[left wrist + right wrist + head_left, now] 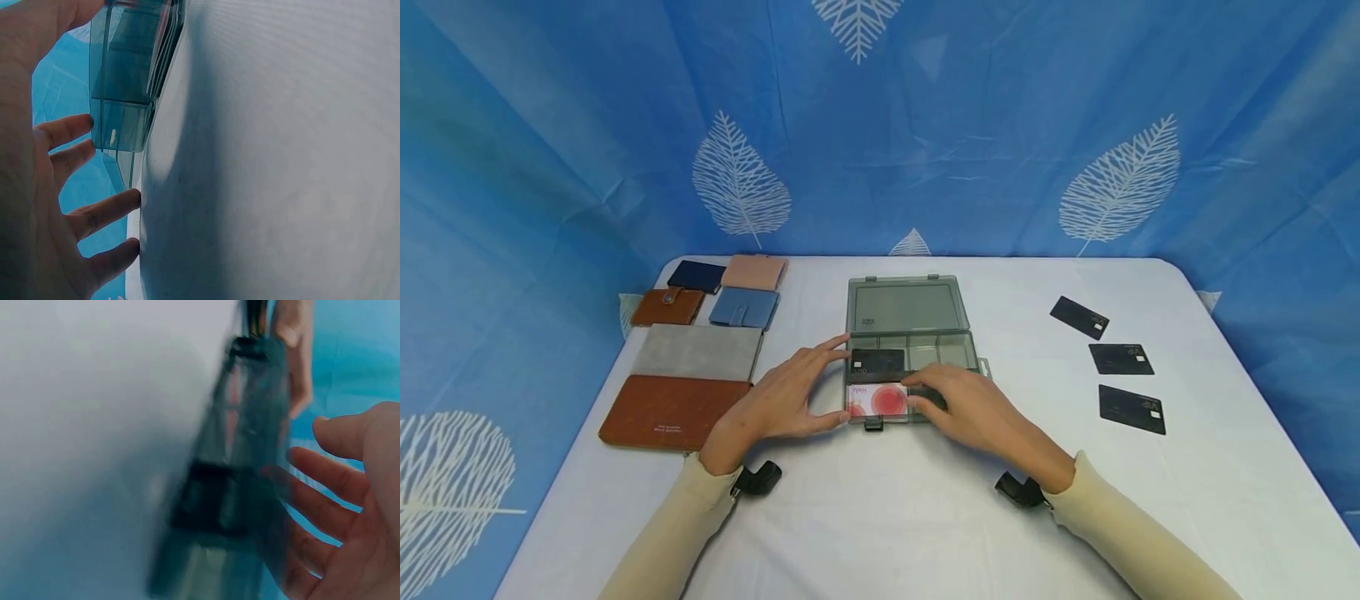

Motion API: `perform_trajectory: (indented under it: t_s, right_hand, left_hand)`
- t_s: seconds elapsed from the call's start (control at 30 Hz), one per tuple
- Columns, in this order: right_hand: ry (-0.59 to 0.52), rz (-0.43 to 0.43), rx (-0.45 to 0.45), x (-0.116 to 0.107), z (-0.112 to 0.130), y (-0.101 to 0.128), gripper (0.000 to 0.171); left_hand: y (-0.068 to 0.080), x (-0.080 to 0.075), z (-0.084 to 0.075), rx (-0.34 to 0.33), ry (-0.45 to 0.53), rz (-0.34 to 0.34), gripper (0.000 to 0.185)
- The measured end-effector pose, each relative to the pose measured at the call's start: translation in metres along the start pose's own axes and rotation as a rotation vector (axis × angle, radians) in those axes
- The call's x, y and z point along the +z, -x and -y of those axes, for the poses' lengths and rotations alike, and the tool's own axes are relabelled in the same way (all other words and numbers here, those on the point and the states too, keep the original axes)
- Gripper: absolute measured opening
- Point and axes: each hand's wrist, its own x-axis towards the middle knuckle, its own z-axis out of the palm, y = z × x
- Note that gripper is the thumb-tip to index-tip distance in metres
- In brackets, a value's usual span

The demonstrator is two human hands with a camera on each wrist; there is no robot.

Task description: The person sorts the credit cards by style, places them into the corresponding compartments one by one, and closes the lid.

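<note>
A smoky clear plastic box (912, 348) lies in the middle of the table with its lid (904, 304) folded back. Inside lie a black card (877, 364) and, in front of it, a white card with red circles (878, 400). My left hand (838, 379) touches the box's left side with straight, spread fingers. My right hand (925, 392) lies flat over the box's front right part, its fingertips at the white card's right end. In the left wrist view spread fingers (94, 212) stand beside the box wall (125, 81). The right wrist view is blurred: an open palm (337, 506) next to the box (237, 487).
Three black cards (1078, 317) (1122, 359) (1132, 408) lie in a column on the right of the white tablecloth (887, 517). Several wallets sit at the left: navy (696, 276), pink (754, 272), brown (667, 307), blue (745, 307), and a large grey-and-brown one (681, 387). Blue leaf-print cloth surrounds the table.
</note>
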Motion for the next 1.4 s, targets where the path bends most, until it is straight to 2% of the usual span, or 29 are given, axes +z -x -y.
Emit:
perform_trajectory:
  t_s: [0.2,0.37,0.53,0.8,1.13,1.4]
  right_hand:
    - [-0.011,-0.133,-0.002,-0.025,-0.016,-0.004,0.035]
    - [0.012,-0.263,0.042,-0.05,-0.041,-0.007,0.037]
    - [0.029,-0.32,0.108,-0.069,-0.07,-0.004,0.042]
    - [-0.108,-0.278,0.256,-0.09,-0.114,0.008,0.05]
    - [-0.049,-0.242,0.39,-0.1,-0.161,0.025,0.052]
    - [-0.011,-0.119,0.523,-0.109,-0.192,0.04,0.064]
  left_hand:
    - [0.0,0.001,-0.001,0.014,-0.005,-0.014,0.093]
    - [0.001,0.003,0.0,0.027,-0.013,-0.02,0.094]
    - [0.002,0.006,0.001,0.029,-0.016,-0.027,0.093]
    - [0.003,0.007,0.0,0.019,-0.03,-0.027,0.094]
    - [0.003,0.009,0.0,0.024,-0.051,-0.036,0.094]
    - [0.004,0.008,-0.001,0.025,-0.048,-0.039,0.094]
